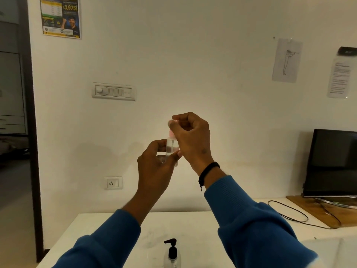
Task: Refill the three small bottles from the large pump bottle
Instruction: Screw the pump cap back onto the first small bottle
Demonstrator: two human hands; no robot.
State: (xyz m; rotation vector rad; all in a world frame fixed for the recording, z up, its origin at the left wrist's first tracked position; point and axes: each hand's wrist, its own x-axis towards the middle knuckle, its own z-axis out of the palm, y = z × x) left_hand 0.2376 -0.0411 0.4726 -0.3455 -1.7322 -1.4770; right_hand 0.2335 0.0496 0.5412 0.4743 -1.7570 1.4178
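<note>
White wall; small bottle (171,147) upright (cap up)

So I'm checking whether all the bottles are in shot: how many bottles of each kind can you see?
Small clear bottle, pink top, held up in both hands: 1
Large pump bottle, black pump, on the white table: 1
Total: 2
The other two small bottles are not in view.
</note>
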